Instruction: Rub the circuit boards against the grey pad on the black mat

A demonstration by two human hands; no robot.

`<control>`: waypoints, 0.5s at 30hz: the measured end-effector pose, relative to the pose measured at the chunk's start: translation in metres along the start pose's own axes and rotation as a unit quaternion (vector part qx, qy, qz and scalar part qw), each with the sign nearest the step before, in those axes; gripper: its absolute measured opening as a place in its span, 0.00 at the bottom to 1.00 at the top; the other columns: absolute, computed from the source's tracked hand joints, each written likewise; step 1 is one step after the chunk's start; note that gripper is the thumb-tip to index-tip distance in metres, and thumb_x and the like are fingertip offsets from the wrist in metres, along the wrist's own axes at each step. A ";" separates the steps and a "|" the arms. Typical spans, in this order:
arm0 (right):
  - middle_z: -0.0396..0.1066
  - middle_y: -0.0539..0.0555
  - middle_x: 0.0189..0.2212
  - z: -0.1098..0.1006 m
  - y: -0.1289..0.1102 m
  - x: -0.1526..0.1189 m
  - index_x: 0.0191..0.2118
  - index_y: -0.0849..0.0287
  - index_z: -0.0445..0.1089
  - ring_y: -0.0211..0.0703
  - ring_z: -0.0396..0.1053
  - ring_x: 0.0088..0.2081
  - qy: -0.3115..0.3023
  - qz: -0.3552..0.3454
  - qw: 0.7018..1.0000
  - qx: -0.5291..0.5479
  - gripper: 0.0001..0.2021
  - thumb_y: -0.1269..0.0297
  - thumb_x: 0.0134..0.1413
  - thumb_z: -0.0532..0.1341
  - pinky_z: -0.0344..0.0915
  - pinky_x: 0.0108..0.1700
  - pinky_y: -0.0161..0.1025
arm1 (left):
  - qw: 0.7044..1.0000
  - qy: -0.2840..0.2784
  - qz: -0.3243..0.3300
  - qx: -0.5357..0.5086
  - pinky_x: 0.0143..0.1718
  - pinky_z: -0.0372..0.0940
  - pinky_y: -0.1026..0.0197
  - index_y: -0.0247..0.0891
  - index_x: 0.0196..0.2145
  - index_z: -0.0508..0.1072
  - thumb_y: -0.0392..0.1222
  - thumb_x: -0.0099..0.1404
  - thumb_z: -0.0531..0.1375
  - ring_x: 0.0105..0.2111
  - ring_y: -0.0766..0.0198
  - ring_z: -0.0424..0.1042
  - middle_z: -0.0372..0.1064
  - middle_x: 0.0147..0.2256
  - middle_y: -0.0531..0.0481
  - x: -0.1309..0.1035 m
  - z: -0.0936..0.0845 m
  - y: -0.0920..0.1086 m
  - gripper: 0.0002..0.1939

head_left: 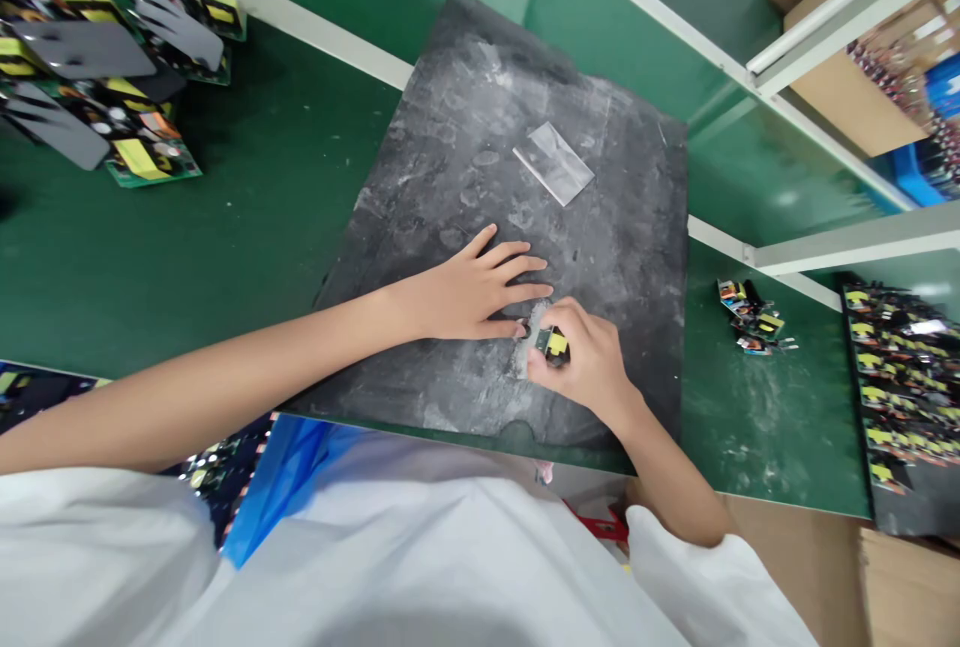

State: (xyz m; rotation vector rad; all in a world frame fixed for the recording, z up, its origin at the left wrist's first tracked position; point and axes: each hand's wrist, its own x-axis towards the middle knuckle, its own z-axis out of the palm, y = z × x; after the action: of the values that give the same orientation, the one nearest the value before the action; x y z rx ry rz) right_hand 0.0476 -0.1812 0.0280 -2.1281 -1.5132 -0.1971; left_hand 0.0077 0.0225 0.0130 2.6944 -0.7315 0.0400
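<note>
My left hand (484, 292) lies on the dark mat (450, 157) with its fingers stretched out and spread. Its thumb tip is beside a small circuit board (556, 343) with a yellow-wrapped part; whether the two touch I cannot tell. My right hand (589, 352) is closed around that board, thumb on the near side and fingers on the far side, so much of it is hidden. Pale grey scuffs or dust (523, 359) mark the mat around the board. Farther up the mat rests a flat, clear-looking rectangular piece (555, 164), apart from both hands.
Circuit boards with grey heat sinks (82, 49) are grouped on the green bench (285, 197) at left. A few small boards (754, 317) lie right of the mat. Rows of boards (900, 367) fill a dark tray at far right. White frame bars (817, 17) cross the upper right.
</note>
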 end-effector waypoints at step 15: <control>0.67 0.50 0.25 -0.001 -0.007 -0.001 0.31 0.56 0.59 0.38 0.64 0.24 -0.029 -0.058 0.998 -0.017 0.05 0.62 0.47 0.54 0.59 0.25 0.35 | 1.000 -0.003 0.009 0.002 0.61 0.37 0.34 0.46 0.61 0.58 0.54 0.68 0.50 0.64 0.47 0.46 0.51 0.63 0.44 0.000 0.000 -0.003 0.27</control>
State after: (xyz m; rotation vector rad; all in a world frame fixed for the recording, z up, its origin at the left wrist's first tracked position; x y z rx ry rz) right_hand 0.0409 -0.1812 0.0306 -2.0907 -1.6803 -0.2044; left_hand 0.0096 0.0250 0.0119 2.6918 -0.7589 0.0376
